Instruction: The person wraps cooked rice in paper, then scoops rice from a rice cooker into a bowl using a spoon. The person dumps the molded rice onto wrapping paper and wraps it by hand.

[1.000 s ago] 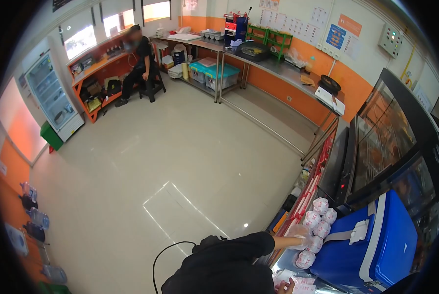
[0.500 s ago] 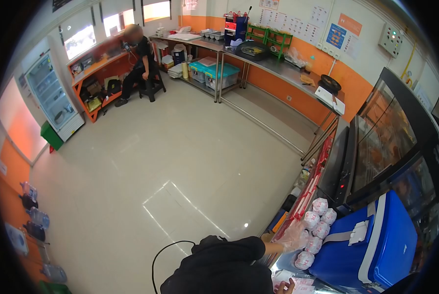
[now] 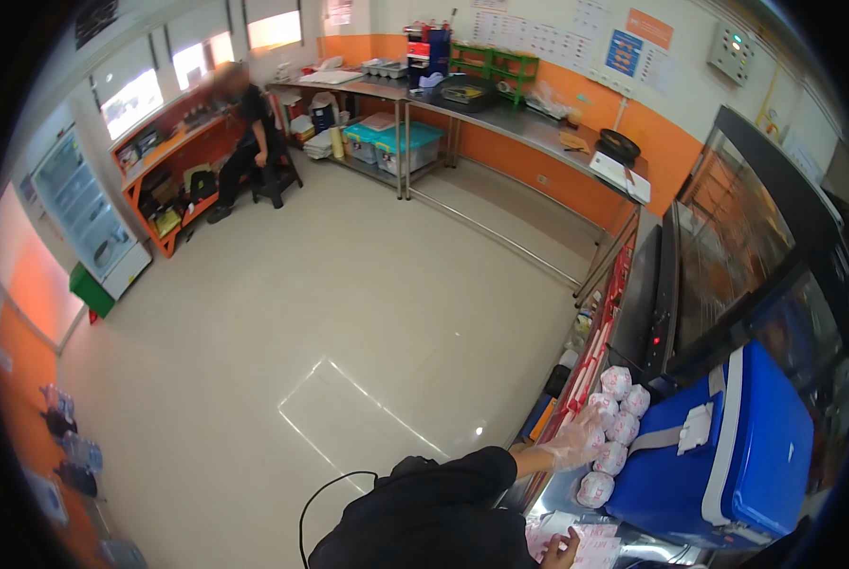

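Observation:
My left hand (image 3: 578,444), in a clear plastic glove, reaches across the counter to a group of round packets (image 3: 610,458) wrapped in white paper with red print. Its fingers curl round a packet at the near side of the group, which they partly cover. Lower down, at the bottom edge, my bare right hand (image 3: 561,550) has its bent fingers at the edge of printed wrapping paper (image 3: 595,544). Several sheets lie loosely overlapped there; the fingertips are partly hidden.
Right of the packets stands a blue cooler box (image 3: 766,436) with a white strap. Behind it is a glass display warmer (image 3: 738,218). Red-and-white flat boxes (image 3: 590,365) line the counter edge. A seated person (image 3: 251,133) is at the far orange desk, near a steel table (image 3: 500,114).
The view has shifted slightly, so the room appears moved left and up. My left hand's fingers reach a little further over the packets. My right hand's fingers have drawn in at the paper.

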A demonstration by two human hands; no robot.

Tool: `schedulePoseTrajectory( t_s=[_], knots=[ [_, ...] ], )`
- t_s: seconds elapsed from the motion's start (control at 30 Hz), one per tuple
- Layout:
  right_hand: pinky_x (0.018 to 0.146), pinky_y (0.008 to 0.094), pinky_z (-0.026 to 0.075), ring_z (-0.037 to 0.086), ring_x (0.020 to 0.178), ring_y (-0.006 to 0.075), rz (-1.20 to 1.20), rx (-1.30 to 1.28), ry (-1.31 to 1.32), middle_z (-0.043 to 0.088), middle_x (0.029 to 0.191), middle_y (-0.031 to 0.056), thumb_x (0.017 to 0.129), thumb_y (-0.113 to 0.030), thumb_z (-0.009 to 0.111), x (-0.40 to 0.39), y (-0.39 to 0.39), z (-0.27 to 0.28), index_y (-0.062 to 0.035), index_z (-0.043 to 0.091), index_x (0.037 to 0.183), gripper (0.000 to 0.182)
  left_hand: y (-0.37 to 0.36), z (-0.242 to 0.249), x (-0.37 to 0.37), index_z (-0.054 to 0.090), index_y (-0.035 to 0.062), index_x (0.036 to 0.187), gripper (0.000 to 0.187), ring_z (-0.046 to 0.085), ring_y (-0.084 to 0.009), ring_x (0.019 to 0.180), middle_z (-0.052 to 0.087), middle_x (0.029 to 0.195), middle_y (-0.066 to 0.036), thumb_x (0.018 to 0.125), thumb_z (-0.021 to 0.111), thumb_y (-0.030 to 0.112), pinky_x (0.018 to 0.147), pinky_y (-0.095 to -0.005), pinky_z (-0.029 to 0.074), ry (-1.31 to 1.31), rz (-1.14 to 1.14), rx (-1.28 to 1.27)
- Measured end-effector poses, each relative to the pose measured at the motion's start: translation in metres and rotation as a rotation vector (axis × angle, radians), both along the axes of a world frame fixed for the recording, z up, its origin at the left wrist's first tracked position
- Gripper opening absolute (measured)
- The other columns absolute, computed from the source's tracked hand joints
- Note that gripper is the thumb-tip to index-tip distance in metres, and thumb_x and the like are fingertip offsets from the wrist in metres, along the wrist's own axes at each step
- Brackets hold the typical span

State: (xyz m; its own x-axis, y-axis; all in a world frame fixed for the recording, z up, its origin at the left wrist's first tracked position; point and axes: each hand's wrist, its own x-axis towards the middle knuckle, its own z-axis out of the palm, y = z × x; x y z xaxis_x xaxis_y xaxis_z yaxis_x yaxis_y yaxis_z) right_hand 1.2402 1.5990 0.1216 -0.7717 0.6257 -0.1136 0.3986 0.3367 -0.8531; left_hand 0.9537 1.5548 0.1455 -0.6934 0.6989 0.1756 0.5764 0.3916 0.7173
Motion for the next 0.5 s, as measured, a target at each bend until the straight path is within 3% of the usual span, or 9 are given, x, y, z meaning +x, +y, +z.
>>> schedulePoseTrajectory(
  t_s=[0.07, 0.1, 0.13, 0.2, 0.23, 0.37, 0.47, 0.5],
  knots=[
    [0.059, 0.0256, 0.049, 0.060, 0.073, 0.0166, -0.073, 0.091, 0.014, 0.058, 0.098, 0.0099, 0.092, -0.011, 0.057, -0.001, -0.006, 0.005, -0.0065, 0.044, 0.131, 0.041, -0.006, -0.002, 0.000, 0.015, 0.0101, 0.148, 0.086, 0.020, -0.0371, 0.139, 0.011, 0.153, -0.020, 0.081, 0.063, 0.037, 0.113, -0.0403, 0.022, -0.076, 0.034, 0.221],
    [0.066, 0.0297, 0.050, 0.060, 0.084, 0.0196, -0.114, 0.137, -0.049, 0.057, 0.103, 0.0125, 0.093, -0.012, 0.054, -0.005, -0.013, 0.022, -0.0050, 0.044, 0.130, 0.039, -0.015, 0.010, 0.002, 0.011, 0.0154, 0.149, 0.082, 0.025, -0.0353, 0.138, 0.011, 0.154, -0.017, 0.085, 0.059, 0.036, 0.112, -0.0356, 0.022, -0.200, 0.040, 0.197],
    [0.066, 0.0297, 0.050, 0.060, 0.084, 0.0196, -0.124, 0.134, -0.056, 0.057, 0.103, 0.0125, 0.093, -0.012, 0.054, -0.008, -0.020, 0.033, -0.0050, 0.044, 0.130, 0.039, -0.020, 0.011, 0.002, 0.011, 0.0154, 0.149, 0.082, 0.025, -0.0353, 0.138, 0.011, 0.154, -0.017, 0.085, 0.059, 0.036, 0.112, -0.0356, 0.022, -0.207, 0.032, 0.192],
    [0.076, 0.0355, 0.049, 0.057, 0.096, 0.0242, -0.523, -0.289, 0.230, 0.055, 0.109, 0.0153, 0.093, -0.015, 0.052, -0.014, -0.032, 0.051, -0.0041, 0.046, 0.128, 0.037, -0.033, 0.019, 0.010, 0.011, 0.0119, 0.149, 0.075, 0.023, -0.0305, 0.139, 0.015, 0.153, -0.015, 0.091, 0.051, 0.039, 0.113, -0.0347, 0.021, -0.474, 0.138, 0.397],
    [0.083, 0.0398, 0.047, 0.054, 0.103, 0.0276, -0.555, -0.454, 0.319, 0.053, 0.114, 0.0164, 0.093, -0.019, 0.051, -0.016, -0.036, 0.067, -0.0048, 0.047, 0.126, 0.036, -0.043, 0.029, 0.016, 0.011, 0.0099, 0.148, 0.072, 0.022, -0.0277, 0.140, 0.019, 0.152, -0.013, 0.094, 0.046, 0.041, 0.113, -0.0340, 0.019, -0.543, 0.220, 0.455],
    [0.084, 0.0396, 0.047, 0.055, 0.102, 0.0279, -0.547, -0.498, 0.375, 0.054, 0.115, 0.0158, 0.093, -0.018, 0.051, -0.022, -0.036, 0.073, -0.0035, 0.048, 0.124, 0.034, -0.055, 0.022, 0.035, 0.013, 0.0071, 0.148, 0.073, 0.020, -0.0266, 0.140, 0.022, 0.151, -0.014, 0.094, 0.044, 0.044, 0.114, -0.0335, 0.017, -0.644, 0.296, 0.435],
    [0.084, 0.0400, 0.048, 0.055, 0.102, 0.0280, -0.483, -0.419, 0.317, 0.054, 0.115, 0.0161, 0.093, -0.016, 0.051, -0.035, -0.044, 0.082, -0.0016, 0.050, 0.121, 0.032, -0.059, 0.011, 0.042, 0.015, 0.0065, 0.148, 0.071, 0.019, -0.0254, 0.141, 0.020, 0.151, -0.014, 0.094, 0.047, 0.041, 0.114, -0.0338, 0.015, -0.740, 0.226, 0.544],
    [0.084, 0.0400, 0.048, 0.057, 0.101, 0.0279, -0.441, -0.438, 0.337, 0.055, 0.115, 0.0162, 0.093, -0.016, 0.052, -0.031, -0.041, 0.075, -0.0003, 0.051, 0.120, 0.032, -0.055, 0.005, 0.045, 0.015, 0.0060, 0.147, 0.071, 0.019, -0.0248, 0.141, 0.019, 0.152, -0.013, 0.094, 0.049, 0.039, 0.114, -0.0342, 0.015, -0.790, 0.129, 0.722]
  ],
)
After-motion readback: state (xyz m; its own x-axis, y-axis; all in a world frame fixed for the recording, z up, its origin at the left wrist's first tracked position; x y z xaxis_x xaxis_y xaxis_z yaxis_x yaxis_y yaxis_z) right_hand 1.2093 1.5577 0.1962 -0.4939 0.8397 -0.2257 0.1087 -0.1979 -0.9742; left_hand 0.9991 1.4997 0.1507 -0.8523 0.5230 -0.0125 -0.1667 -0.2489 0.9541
